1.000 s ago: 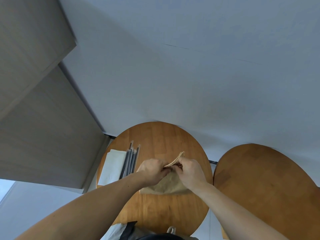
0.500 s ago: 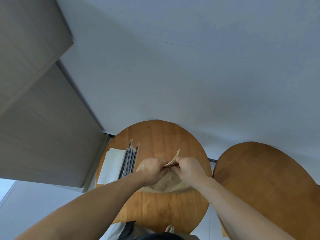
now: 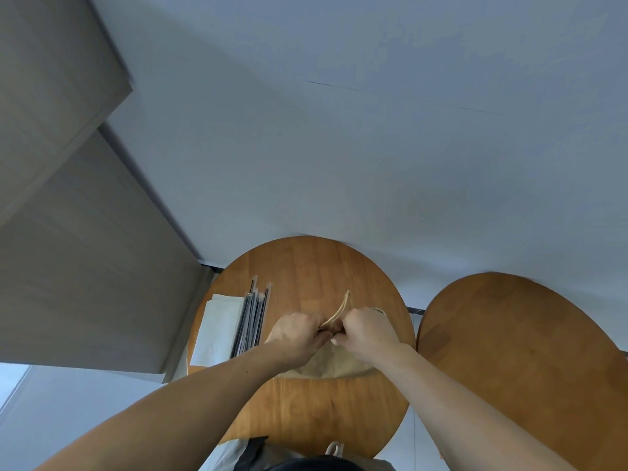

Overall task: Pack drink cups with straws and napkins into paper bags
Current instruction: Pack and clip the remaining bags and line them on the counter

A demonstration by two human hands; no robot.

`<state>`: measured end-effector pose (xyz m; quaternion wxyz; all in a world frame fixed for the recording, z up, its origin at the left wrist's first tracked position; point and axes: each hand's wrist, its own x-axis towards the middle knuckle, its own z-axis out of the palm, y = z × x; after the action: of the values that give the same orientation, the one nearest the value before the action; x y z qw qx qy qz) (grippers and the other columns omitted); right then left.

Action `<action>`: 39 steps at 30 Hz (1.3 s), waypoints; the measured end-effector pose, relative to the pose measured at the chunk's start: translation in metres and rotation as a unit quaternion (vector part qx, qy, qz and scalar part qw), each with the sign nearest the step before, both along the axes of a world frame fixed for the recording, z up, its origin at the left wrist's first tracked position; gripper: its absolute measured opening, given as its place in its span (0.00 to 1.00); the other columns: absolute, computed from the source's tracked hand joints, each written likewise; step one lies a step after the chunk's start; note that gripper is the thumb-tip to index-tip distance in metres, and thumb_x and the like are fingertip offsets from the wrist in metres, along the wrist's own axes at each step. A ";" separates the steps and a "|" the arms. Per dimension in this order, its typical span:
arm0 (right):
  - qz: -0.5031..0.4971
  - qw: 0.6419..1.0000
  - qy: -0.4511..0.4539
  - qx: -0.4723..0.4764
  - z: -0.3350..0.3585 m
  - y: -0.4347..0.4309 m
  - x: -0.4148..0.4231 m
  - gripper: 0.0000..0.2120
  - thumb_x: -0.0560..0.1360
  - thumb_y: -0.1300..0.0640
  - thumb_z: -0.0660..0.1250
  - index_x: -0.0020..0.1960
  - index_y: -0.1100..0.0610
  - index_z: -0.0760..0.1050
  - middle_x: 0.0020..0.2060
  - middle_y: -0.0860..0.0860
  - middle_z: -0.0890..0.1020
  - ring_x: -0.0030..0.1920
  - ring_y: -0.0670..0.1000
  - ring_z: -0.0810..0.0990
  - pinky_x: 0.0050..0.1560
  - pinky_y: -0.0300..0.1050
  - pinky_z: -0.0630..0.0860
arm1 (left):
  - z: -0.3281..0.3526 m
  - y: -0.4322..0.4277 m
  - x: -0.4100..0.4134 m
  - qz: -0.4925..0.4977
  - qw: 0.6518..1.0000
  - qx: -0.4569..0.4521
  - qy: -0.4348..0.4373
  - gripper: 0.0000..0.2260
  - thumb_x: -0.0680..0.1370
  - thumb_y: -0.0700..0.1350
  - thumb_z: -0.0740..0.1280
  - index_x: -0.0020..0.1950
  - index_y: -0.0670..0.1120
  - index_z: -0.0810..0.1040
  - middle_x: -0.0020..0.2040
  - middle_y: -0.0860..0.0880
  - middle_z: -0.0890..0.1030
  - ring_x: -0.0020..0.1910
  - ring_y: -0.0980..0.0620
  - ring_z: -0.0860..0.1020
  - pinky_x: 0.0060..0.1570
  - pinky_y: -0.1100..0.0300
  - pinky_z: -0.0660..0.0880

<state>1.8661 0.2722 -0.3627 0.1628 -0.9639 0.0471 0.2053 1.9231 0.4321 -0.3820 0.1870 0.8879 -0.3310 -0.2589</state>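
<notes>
Early stage. A flat brown paper bag (image 3: 329, 363) lies near the middle of the round wooden tabletop (image 3: 306, 266). The person's left hand (image 3: 299, 334) and right hand (image 3: 365, 329) are both curled onto the bag's mouth, pinching it beside its pale paper handle (image 3: 343, 305). They are judged to be parting it, and the bag is not yet stood up. Black straws in clear wrappers (image 3: 253, 317) and folded white napkins (image 3: 217, 331) lie unpacked at the left. No drink cup is in view. All packing remains.
</notes>
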 end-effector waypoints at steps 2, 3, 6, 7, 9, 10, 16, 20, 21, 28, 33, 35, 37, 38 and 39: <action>-0.001 1.000 -0.005 -0.002 0.000 0.001 -0.001 0.11 0.76 0.48 0.67 0.44 0.56 0.79 0.37 0.51 0.81 0.40 0.53 0.81 0.44 0.52 0.79 | 0.002 -0.001 0.001 -0.006 1.000 0.014 0.006 0.11 0.81 0.51 0.61 0.56 0.50 0.81 0.48 0.49 0.84 0.47 0.48 0.80 0.47 0.53 0.76; 0.000 1.000 -0.007 -0.005 0.000 0.002 -0.002 0.11 0.76 0.48 0.66 0.44 0.55 0.79 0.37 0.51 0.82 0.40 0.53 0.81 0.44 0.52 0.79 | 0.004 -0.001 0.002 -0.009 1.000 0.024 0.015 0.12 0.81 0.52 0.61 0.56 0.50 0.82 0.47 0.49 0.84 0.47 0.48 0.80 0.47 0.52 0.77; 0.004 0.999 -0.041 -0.002 -0.001 0.004 -0.008 0.11 0.76 0.46 0.65 0.47 0.53 0.80 0.40 0.49 0.83 0.42 0.51 0.81 0.45 0.51 0.79 | 0.010 -0.002 0.011 -0.006 0.998 0.041 0.053 0.11 0.78 0.52 0.64 0.52 0.48 0.83 0.43 0.48 0.83 0.43 0.47 0.81 0.44 0.50 0.79; -0.004 0.997 -0.079 0.021 -0.001 0.003 -0.013 0.11 0.76 0.46 0.65 0.50 0.52 0.81 0.44 0.48 0.83 0.44 0.49 0.81 0.46 0.48 0.79 | 0.012 -0.002 0.014 -0.006 0.998 0.033 0.062 0.10 0.77 0.53 0.66 0.51 0.49 0.82 0.42 0.49 0.83 0.42 0.48 0.81 0.42 0.51 0.78; -0.022 0.975 -0.207 0.080 0.002 -0.004 -0.025 0.11 0.76 0.47 0.67 0.54 0.52 0.82 0.49 0.45 0.84 0.43 0.43 0.81 0.44 0.39 0.79 | 0.013 0.006 0.021 -0.001 0.997 -0.003 0.079 0.09 0.75 0.54 0.70 0.52 0.54 0.77 0.45 0.56 0.81 0.44 0.54 0.80 0.41 0.58 0.77; -0.028 0.956 -0.276 0.097 0.003 -0.010 -0.033 0.12 0.76 0.47 0.67 0.54 0.52 0.82 0.49 0.44 0.83 0.41 0.39 0.80 0.42 0.33 0.78 | 0.011 0.015 0.025 0.009 0.996 -0.018 0.091 0.15 0.73 0.56 0.72 0.58 0.57 0.76 0.48 0.60 0.79 0.46 0.59 0.79 0.43 0.63 0.76; -0.162 0.959 -0.191 0.136 -0.017 -0.043 -0.075 0.29 0.70 0.39 0.70 0.67 0.47 0.70 0.60 0.39 0.72 0.59 0.38 0.71 0.59 0.34 0.68 | -0.014 0.078 0.026 0.102 0.978 0.005 0.182 0.37 0.65 0.56 0.78 0.69 0.64 0.65 0.59 0.64 0.74 0.59 0.61 0.73 0.60 0.58 0.75; -0.190 0.960 -0.055 0.199 -0.043 -0.049 -0.084 0.29 0.72 0.46 0.73 0.70 0.42 0.67 0.62 0.33 0.69 0.66 0.39 0.68 0.61 0.37 0.67 | -0.029 0.080 0.008 0.161 0.967 0.008 0.199 0.21 0.69 0.50 0.76 0.60 0.59 0.77 0.55 0.58 0.79 0.55 0.55 0.77 0.57 0.54 0.78; -0.200 0.955 -0.056 0.212 -0.046 -0.051 -0.083 0.25 0.73 0.48 0.73 0.67 0.42 0.70 0.60 0.34 0.72 0.64 0.41 0.72 0.58 0.35 0.68 | -0.030 0.078 0.005 0.176 0.966 0.007 0.191 0.16 0.70 0.49 0.75 0.57 0.57 0.79 0.53 0.57 0.80 0.51 0.54 0.78 0.54 0.54 0.80; -0.152 0.974 -0.068 0.152 -0.052 -0.060 -0.072 0.17 0.77 0.48 0.69 0.65 0.50 0.76 0.55 0.42 0.77 0.56 0.44 0.75 0.54 0.40 0.74 | -0.026 0.074 -0.012 0.212 0.968 0.040 0.132 0.06 0.79 0.48 0.66 0.52 0.56 0.81 0.44 0.53 0.82 0.44 0.52 0.80 0.44 0.56 0.77; -0.149 0.975 -0.124 0.113 -0.047 -0.055 -0.068 0.14 0.78 0.48 0.67 0.47 0.60 0.79 0.29 0.49 0.77 0.29 0.46 0.74 0.31 0.40 0.68 | -0.015 0.081 -0.018 0.246 0.963 0.015 0.111 0.08 0.80 0.49 0.64 0.47 0.54 0.83 0.39 0.52 0.81 0.40 0.50 0.79 0.35 0.59 0.71; -0.159 0.965 -0.175 0.118 -0.042 -0.050 -0.066 0.12 0.78 0.48 0.67 0.46 0.57 0.79 0.29 0.46 0.77 0.28 0.45 0.75 0.29 0.38 0.69 | -0.005 0.085 -0.019 0.267 0.958 -0.012 0.105 0.10 0.81 0.51 0.64 0.41 0.58 0.81 0.36 0.51 0.80 0.35 0.52 0.77 0.33 0.59 0.68; -0.166 0.953 -0.221 0.121 -0.033 -0.043 -0.063 0.10 0.77 0.44 0.66 0.47 0.50 0.79 0.31 0.42 0.77 0.32 0.43 0.76 0.31 0.38 0.71 | 0.009 0.091 -0.017 0.280 0.954 -0.036 0.099 0.11 0.81 0.53 0.65 0.39 0.59 0.79 0.34 0.53 0.79 0.33 0.53 0.75 0.32 0.58 0.68; -0.172 0.949 -0.230 0.127 -0.028 -0.039 -0.059 0.09 0.77 0.43 0.65 0.48 0.47 0.78 0.32 0.41 0.77 0.33 0.42 0.77 0.32 0.41 0.74 | 0.017 0.095 -0.014 0.282 0.953 -0.048 0.097 0.10 0.81 0.53 0.65 0.41 0.57 0.81 0.35 0.52 0.80 0.34 0.52 0.76 0.34 0.57 0.70; -0.180 0.946 -0.233 0.137 -0.022 -0.035 -0.055 0.07 0.77 0.41 0.65 0.47 0.43 0.77 0.32 0.42 0.78 0.33 0.43 0.78 0.33 0.45 0.77 | 0.025 0.099 -0.012 0.284 0.952 -0.064 0.093 0.08 0.80 0.52 0.66 0.46 0.54 0.83 0.38 0.52 0.82 0.37 0.51 0.78 0.37 0.57 0.73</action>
<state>1.8107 0.2368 -0.3843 0.3337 -0.9288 0.1522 -0.0531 1.9115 0.5312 -0.3570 0.3394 0.9032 -0.0626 -0.2552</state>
